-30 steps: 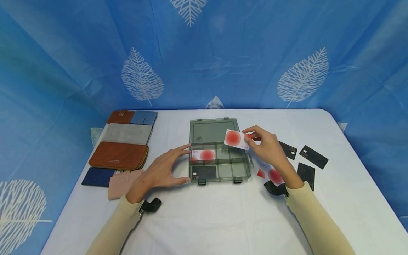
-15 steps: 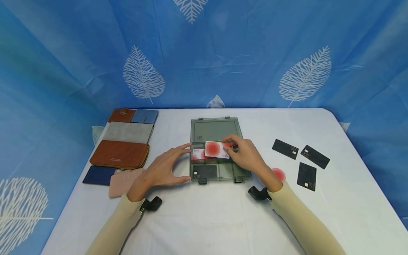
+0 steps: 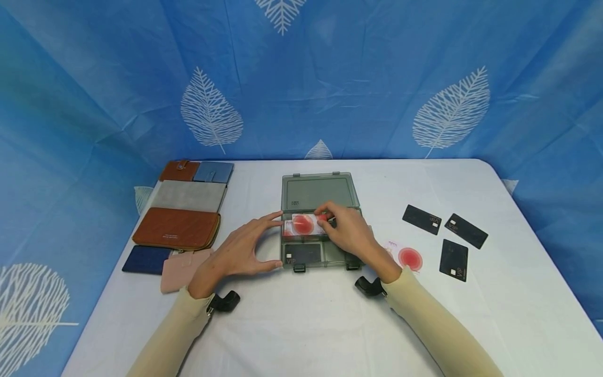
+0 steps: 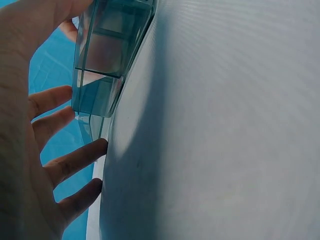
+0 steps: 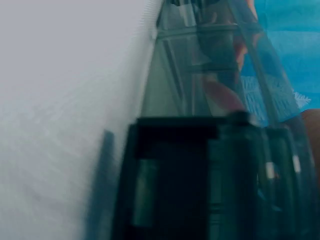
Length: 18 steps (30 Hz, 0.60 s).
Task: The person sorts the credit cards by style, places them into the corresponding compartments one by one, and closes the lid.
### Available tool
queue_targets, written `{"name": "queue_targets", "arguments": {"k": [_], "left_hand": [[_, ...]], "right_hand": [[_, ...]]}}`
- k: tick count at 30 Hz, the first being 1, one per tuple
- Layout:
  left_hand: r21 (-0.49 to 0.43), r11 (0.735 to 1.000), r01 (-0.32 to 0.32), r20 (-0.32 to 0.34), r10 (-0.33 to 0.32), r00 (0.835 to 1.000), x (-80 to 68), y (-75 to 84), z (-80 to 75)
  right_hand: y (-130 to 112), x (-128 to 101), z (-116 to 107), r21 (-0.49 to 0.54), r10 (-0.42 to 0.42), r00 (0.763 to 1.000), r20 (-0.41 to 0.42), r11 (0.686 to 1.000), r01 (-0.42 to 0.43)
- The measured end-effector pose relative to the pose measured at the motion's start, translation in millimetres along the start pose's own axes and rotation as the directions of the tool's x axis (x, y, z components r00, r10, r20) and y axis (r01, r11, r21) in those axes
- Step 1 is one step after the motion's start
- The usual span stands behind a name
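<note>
A white counter (image 3: 301, 324) carries a row of wallets (image 3: 181, 220) at the left and a grey plastic box (image 3: 320, 222), lid open, at the centre. The left hand (image 3: 235, 254), fingers spread, braces the box's left wall. The right hand (image 3: 350, 233) pinches a red-spotted card (image 3: 306, 224) over the box's upper-left compartment. Three black cards (image 3: 443, 233) and another red-spotted card (image 3: 407, 256) lie to the right

Left hand (image 3: 235, 255) spread wide (thumb and fingers apart), right hand (image 3: 347, 234) fingers curled in a pinch, forearms angled inward
</note>
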<state>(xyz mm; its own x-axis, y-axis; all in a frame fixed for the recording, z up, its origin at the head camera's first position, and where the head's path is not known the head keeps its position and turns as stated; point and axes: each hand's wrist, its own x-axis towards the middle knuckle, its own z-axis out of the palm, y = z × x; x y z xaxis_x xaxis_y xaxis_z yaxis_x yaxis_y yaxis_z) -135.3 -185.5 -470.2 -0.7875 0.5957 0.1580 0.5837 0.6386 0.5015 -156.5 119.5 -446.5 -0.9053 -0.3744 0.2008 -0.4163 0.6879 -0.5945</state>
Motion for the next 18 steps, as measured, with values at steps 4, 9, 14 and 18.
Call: {"name": "queue_targets", "arguments": {"k": [4, 9, 14, 18], "left_hand": [[-0.002, 1.000, -0.011, -0.008, 0.011, 1.000, 0.3, -0.1, -0.8], [-0.005, 1.000, -0.024, -0.009, 0.024, 1.000, 1.4, -0.6, -1.0], [-0.001, 1.000, -0.021, 0.000, 0.021, 1.000, 1.8, -1.5, -1.3], [0.002, 1.000, -0.016, -0.001, 0.016, 1.000, 0.7, -1.3, -2.5]], "right_hand": [[-2.3, 0.3, 4.3, -0.035, -0.026, 1.000, -0.002, 0.999, 0.026], [-4.3, -1.2, 6.8, -0.040, -0.043, 0.999, 0.000, 0.998, 0.043], [-5.9, -2.9, 8.4, -0.087, -0.053, 0.999, 0.003, 0.995, 0.053], [-8.0, -2.8, 9.0, -0.142, -0.092, 0.996, 0.005, 0.986, 0.091]]}}
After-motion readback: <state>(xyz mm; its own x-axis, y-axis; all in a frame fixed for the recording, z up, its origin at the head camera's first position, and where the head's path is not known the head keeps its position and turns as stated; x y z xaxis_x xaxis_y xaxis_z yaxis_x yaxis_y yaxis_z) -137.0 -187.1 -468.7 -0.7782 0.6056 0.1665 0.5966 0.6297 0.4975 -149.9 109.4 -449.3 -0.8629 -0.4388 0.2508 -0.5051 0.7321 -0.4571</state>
